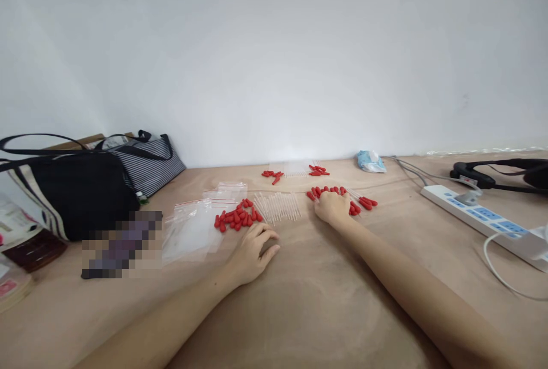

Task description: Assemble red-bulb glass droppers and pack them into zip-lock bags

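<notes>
My left hand (pixel 254 252) rests on the table with thumb and fingers apart, holding nothing. Just beyond it are a pile of red bulb-ended handles (pixel 235 218) and a row of thin pale sticks (pixel 278 207). My right hand (pixel 334 206) reaches over a second group of red-handled pieces (pixel 366 202), some with thin shafts pointing away. Its fingers curl down among them; the fingertips are hidden, so what they grip cannot be made out. Clear zip bags (pixel 192 226) lie overlapped left of the red pile.
Against the wall lie smaller red pieces (pixel 273 175) and a clear bag of sticks (pixel 295 169). A blue-and-white packet (pixel 370 161), a white power strip (pixel 479 218) with cables and a black strapped object (pixel 471 172) are at right. Left are a black bag (pixel 85 192) and a blurred-out flat object (pixel 124 246).
</notes>
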Tool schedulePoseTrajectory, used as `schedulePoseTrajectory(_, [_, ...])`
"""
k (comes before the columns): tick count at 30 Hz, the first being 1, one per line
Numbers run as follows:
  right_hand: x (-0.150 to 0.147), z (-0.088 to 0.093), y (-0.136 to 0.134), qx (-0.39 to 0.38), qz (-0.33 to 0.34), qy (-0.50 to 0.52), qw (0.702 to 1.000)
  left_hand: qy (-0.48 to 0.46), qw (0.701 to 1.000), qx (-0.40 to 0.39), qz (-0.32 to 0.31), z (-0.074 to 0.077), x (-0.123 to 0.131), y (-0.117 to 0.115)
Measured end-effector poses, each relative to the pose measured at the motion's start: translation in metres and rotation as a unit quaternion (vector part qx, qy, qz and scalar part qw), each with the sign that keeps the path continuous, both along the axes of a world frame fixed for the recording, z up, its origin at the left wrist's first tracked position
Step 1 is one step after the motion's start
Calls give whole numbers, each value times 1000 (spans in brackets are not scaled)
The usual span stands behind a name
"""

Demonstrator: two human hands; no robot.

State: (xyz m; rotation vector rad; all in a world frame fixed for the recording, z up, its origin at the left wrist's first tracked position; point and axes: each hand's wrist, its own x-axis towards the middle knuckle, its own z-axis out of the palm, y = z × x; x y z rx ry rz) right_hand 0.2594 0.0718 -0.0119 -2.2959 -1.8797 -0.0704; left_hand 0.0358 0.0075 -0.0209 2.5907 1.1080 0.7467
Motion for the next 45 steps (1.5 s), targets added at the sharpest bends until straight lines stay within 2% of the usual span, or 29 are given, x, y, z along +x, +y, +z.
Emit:
schedulePoseTrajectory(11, [6,3,2,-46,-15,20,999,-6,1000,3,-2,1,0,-1])
schedulePoseTrajectory(14, [6,4,-1,-23,-10,-5,1000,-5,1000,2,-1,1,0,0])
schedulePoseTrajectory(18, [-9,4,-4,35,49,-9,998,0,1000,1,1,0,0,0])
schedulePoseTrajectory(22, [-33,3,0,-5,60,46,997,-2,1000,17,3,-1,1,-3])
schedulePoseTrajectory(25, [-43,4,6,-25,43,62,997,4,995,78,65,5,-5,7])
schedulePoseTrajectory(28, [-45,5,12,-39,32,71,996,33,965,116,234,21,-23,35])
schedulePoseTrajectory(29, [-45,5,13,-43,32,75,996,61,948,87,301,27,-30,48])
schedulePoseTrajectory(31, [-44,4,14,-49,34,82,995,130,906,-30,401,37,-41,73])
schedulePoseTrajectory(34, [-44,5,14,-47,36,91,994,159,887,-107,420,43,-49,102])
schedulePoseTrajectory(38, [-40,10,9,-17,44,98,994,171,881,-148,416,43,-47,117])
schedulePoseTrajectory(41, [-29,11,-1,23,75,110,991,162,888,-134,410,48,-48,113])
schedulePoseTrajectory(43, [-16,6,-12,82,138,144,977,147,899,-96,401,54,-48,101])
schedulePoseTrajectory(45, [-3,-2,-26,147,222,190,945,119,922,-40,365,55,-45,81])
